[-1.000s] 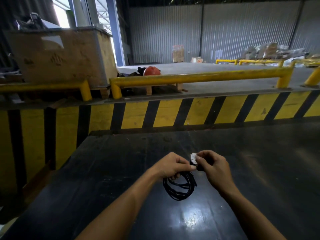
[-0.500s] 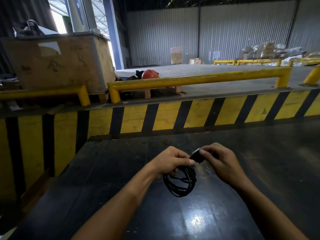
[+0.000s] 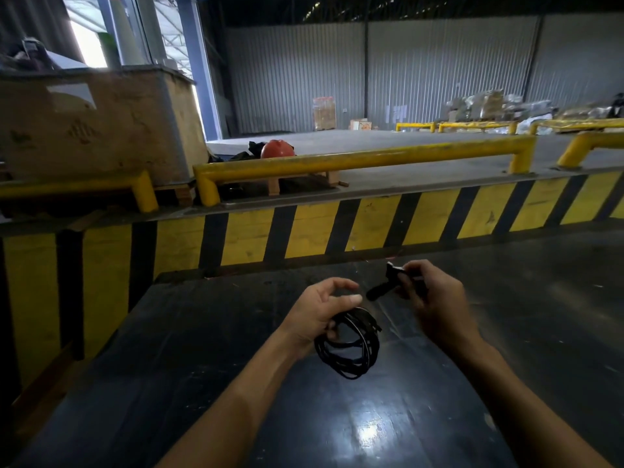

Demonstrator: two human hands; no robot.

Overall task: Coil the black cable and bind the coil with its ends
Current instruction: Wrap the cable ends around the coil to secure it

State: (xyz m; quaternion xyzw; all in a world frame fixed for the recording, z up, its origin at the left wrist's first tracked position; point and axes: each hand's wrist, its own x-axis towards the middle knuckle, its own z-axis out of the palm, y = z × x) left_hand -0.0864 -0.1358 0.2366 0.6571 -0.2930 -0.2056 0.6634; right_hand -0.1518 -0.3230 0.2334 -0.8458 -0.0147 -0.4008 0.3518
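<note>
- Warehouse setting: a dark, glossy work surface (image 3: pixel 388 417) fills the foreground, backed by a yellow-and-black striped barrier (image 3: pixel 337 228) and a yellow guard rail (image 3: pixel 354 158); a wooden crate (image 3: pixel 94 126) stands at far left.
- Left hand (image 3: pixel 320 310): lower fingers curled about the top of the coiled black cable (image 3: pixel 347 346), while thumb and forefinger stand partly spread, touching nothing. This grip appears meant to keep the loops gathered while leaving the upper digits free to receive the end.
- Coil: hangs from the left hand just above the surface, between the two forearms; whether its lowest loop touches the surface cannot be told. The loops form a rough oval, long axis running from upper left at the hand to lower right, its open face turned towards the camera.
- Right hand (image 3: pixel 429 295): fingers closed on the plug ends (image 3: pixel 393 280), held up and apart from the coil, presumably to draw slack for wrapping.
- Plug ends: one dark connector points down-left towards the left thumb; another stub projects upward. Their cords are hidden behind the right fingers.
- Judged stage: coiling complete, binding not yet done.
</note>
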